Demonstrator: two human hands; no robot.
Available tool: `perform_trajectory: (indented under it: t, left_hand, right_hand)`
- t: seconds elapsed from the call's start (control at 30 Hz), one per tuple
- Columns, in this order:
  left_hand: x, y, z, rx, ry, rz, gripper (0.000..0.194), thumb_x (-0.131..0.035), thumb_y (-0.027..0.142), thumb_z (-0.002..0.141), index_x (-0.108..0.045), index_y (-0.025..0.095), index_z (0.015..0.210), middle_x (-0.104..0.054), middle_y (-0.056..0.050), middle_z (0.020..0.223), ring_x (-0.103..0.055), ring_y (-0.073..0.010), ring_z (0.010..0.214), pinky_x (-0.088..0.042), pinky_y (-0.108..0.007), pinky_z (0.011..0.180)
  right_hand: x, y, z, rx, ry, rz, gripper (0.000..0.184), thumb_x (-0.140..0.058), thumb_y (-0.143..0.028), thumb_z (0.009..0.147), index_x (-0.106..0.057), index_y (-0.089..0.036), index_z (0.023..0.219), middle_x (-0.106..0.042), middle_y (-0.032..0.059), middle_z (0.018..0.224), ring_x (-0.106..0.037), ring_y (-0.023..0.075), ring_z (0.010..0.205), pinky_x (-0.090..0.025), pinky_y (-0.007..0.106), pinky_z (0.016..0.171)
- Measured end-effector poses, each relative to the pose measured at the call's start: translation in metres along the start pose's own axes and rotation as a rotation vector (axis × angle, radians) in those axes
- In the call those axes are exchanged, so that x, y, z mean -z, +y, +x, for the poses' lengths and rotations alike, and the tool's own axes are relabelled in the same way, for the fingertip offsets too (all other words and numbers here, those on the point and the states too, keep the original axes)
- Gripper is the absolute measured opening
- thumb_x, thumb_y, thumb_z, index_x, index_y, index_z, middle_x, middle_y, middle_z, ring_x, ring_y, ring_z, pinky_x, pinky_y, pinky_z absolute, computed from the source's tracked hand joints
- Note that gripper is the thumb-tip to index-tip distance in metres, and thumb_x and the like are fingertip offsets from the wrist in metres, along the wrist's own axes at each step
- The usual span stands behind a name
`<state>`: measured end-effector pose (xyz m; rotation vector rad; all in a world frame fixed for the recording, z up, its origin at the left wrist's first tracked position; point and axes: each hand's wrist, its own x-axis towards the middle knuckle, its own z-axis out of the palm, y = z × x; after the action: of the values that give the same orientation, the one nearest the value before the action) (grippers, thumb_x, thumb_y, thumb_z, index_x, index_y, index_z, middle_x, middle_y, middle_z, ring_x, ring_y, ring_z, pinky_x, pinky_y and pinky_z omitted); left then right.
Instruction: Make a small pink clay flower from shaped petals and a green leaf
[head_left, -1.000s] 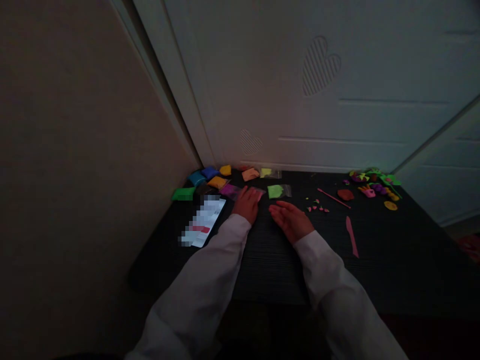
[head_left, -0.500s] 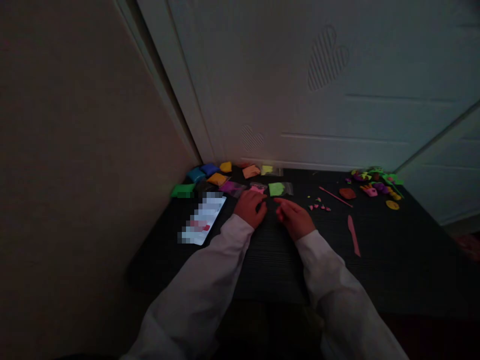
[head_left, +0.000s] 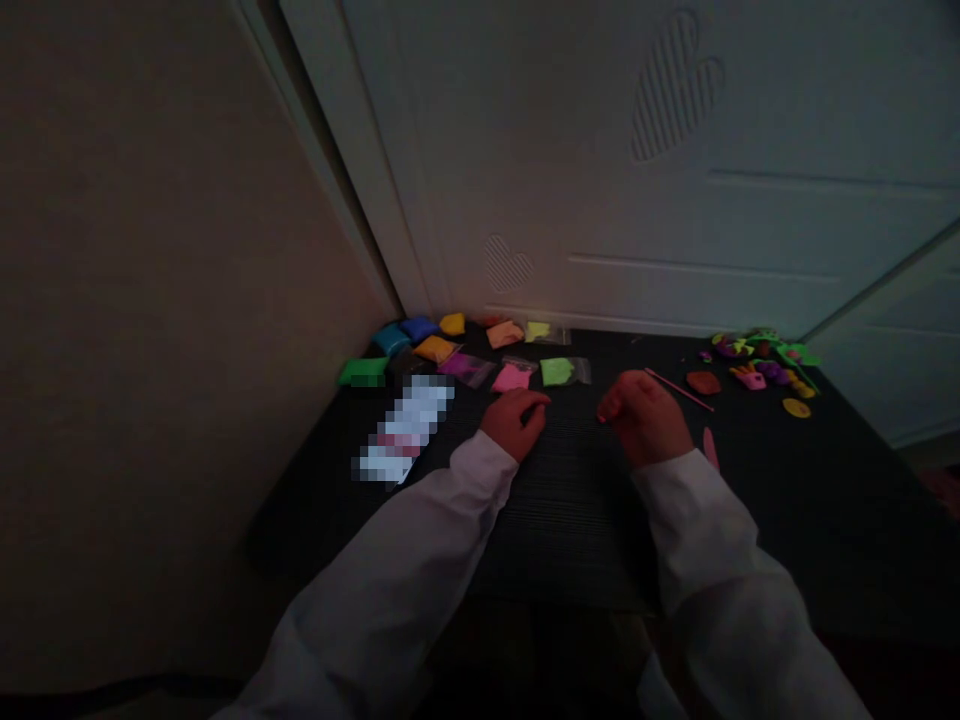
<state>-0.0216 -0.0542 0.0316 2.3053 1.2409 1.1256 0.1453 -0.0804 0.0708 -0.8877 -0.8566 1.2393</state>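
Note:
My left hand (head_left: 516, 422) rests on the dark table, fingers loosely curved with a gap by the thumb and nothing visible in them. Just beyond it lies a bag of pink clay (head_left: 514, 376). To the right, my right hand (head_left: 646, 418) is closed in a pinch above the table. A tiny pink piece of clay (head_left: 602, 419) shows at its fingertips, hard to make out in the dim light. That hand hides the small pink pieces seen earlier and partly covers the pink clay knife (head_left: 711, 448). A thin pink stick tool (head_left: 681, 389) lies behind it.
A lit phone (head_left: 409, 430) lies left of my left hand. Bags of coloured clay, such as light green (head_left: 556, 372) and purple (head_left: 465, 368), line the back. At the right are a brown clay lump (head_left: 703, 383), a yellow disc (head_left: 796, 408) and several shaped clay pieces. A white panel stands behind.
My right hand has moved right, away from my left hand, and now covers the small pink pieces. My left hand has shifted slightly right, uncovering more of the pink clay bag.

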Motion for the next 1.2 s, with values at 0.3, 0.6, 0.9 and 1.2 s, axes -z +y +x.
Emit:
perform_trajectory:
  t: [0.3, 0.6, 0.9, 1.2]
  left_hand:
    - [-0.003, 0.009, 0.001, 0.349, -0.180, -0.450, 0.023, -0.050, 0.032, 0.073, -0.061, 0.016, 0.085, -0.061, -0.003, 0.076, -0.054, -0.0115, 0.067, -0.042, -0.024, 0.062]
    - [-0.007, 0.019, 0.003, 0.720, -0.389, -1.215, 0.021, -0.060, 0.029, 0.067, -0.064, 0.012, 0.079, -0.060, -0.004, 0.073, -0.052, -0.0102, 0.062, -0.039, -0.024, 0.055]
    - [-0.009, 0.019, 0.002, 0.933, -0.451, -1.473, 0.021, -0.067, 0.024, 0.061, -0.063, 0.010, 0.077, -0.060, -0.002, 0.071, -0.055, -0.0084, 0.065, -0.039, -0.022, 0.061]
    - [-0.006, 0.013, 0.008, 0.979, -0.309, -1.423, 0.020, -0.068, 0.018, 0.057, -0.056, 0.011, 0.072, -0.060, 0.000, 0.062, -0.054, -0.0070, 0.056, -0.039, -0.021, 0.055]
  right_hand:
    - [0.033, -0.003, 0.009, 0.117, 0.023, -0.501, 0.026, -0.048, -0.042, 0.075, -0.053, -0.018, 0.064, -0.051, -0.0033, 0.053, -0.047, 0.0080, 0.050, -0.039, 0.023, 0.053]
    - [0.019, 0.006, -0.011, 0.419, -0.208, -1.000, 0.013, -0.057, -0.027, 0.071, -0.059, -0.021, 0.082, -0.057, 0.0005, 0.072, -0.052, 0.0115, 0.067, -0.041, 0.026, 0.061]
    - [0.017, 0.012, -0.014, 0.503, -0.290, -1.095, 0.025, -0.054, -0.026, 0.074, -0.060, -0.025, 0.099, -0.055, 0.0019, 0.075, -0.051, 0.0118, 0.070, -0.043, 0.026, 0.060]
    - [0.032, -0.007, -0.008, 0.570, 0.044, -1.111, 0.023, -0.047, -0.023, 0.078, -0.059, -0.023, 0.097, -0.053, 0.0016, 0.073, -0.048, 0.0128, 0.066, -0.039, 0.029, 0.061]
